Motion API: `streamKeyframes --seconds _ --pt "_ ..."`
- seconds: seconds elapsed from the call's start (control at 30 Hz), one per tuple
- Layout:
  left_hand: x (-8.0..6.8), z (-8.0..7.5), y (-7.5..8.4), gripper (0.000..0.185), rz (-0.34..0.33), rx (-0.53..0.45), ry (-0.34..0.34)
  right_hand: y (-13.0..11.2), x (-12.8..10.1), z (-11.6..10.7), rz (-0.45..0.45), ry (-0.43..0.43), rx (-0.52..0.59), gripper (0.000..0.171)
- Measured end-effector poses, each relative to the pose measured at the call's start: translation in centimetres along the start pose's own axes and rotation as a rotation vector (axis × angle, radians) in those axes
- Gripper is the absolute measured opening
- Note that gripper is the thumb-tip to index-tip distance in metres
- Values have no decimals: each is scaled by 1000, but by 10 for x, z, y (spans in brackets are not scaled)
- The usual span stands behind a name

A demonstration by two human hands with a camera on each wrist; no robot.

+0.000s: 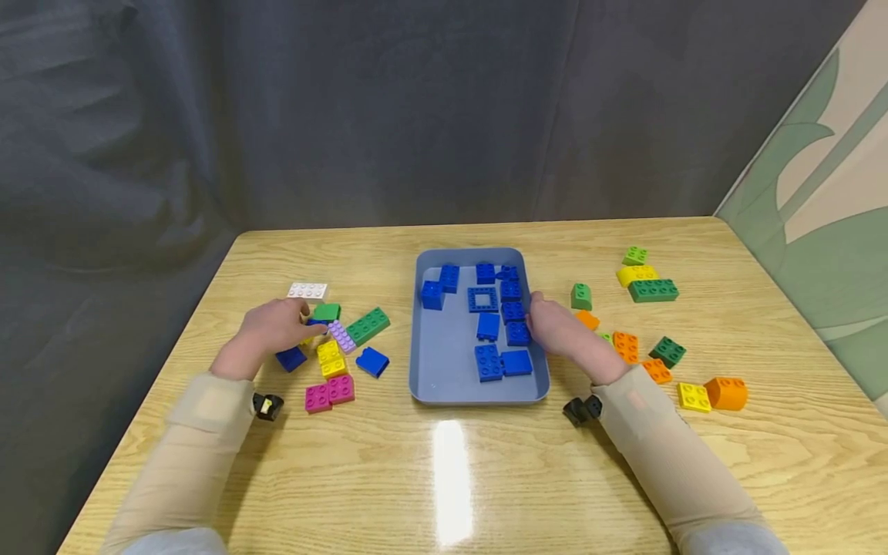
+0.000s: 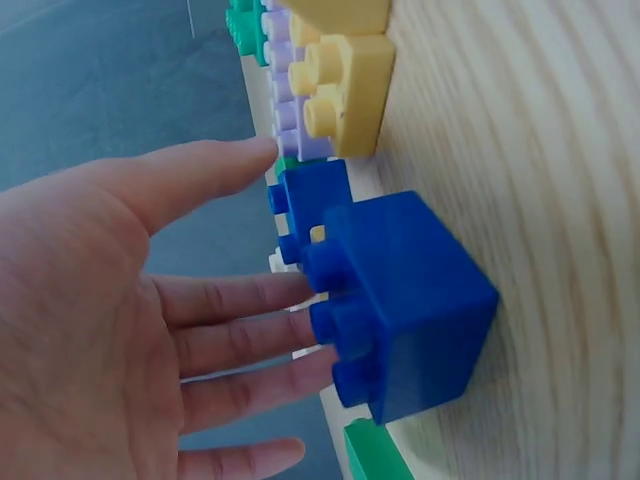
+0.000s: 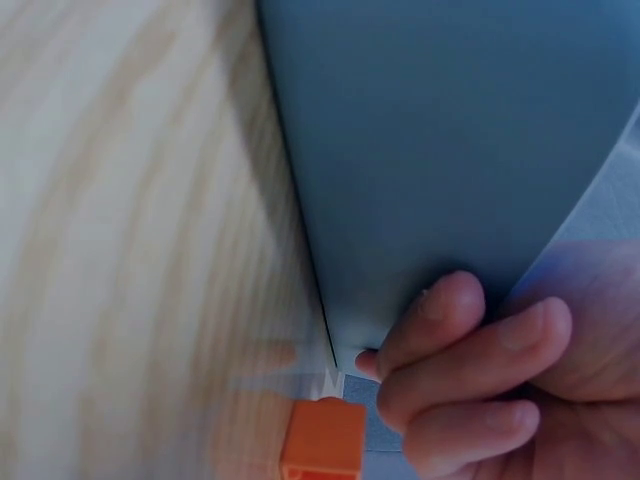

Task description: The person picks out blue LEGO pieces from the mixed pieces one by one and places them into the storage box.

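Note:
My left hand lies on the table among loose bricks left of the tray. Its fingers are straight and touch the studs of a dark blue brick, with a second blue brick, a lilac one and a yellow one just beyond. My right hand is at the right rim of the blue tray. Its curled fingers hook against the tray's outer wall; the thumb is hidden. Several blue bricks lie in the tray.
Left of the tray lie white, green, pink and blue bricks. To its right are scattered orange, green and yellow ones; a small orange brick sits by my right fingers.

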State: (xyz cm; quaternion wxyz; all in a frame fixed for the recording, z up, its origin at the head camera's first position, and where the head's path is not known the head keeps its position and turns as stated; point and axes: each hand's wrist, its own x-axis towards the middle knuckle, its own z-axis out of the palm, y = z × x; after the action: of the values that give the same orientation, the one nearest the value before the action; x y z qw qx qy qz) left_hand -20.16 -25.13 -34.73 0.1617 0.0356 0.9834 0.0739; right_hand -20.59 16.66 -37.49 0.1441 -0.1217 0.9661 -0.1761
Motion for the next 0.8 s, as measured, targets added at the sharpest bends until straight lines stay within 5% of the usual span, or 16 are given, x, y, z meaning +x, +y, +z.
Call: streamKeyframes --seconds 0.8 --pt "7 3 2 45 -55 -27 -8 0 0 0 -11 0 1 43"
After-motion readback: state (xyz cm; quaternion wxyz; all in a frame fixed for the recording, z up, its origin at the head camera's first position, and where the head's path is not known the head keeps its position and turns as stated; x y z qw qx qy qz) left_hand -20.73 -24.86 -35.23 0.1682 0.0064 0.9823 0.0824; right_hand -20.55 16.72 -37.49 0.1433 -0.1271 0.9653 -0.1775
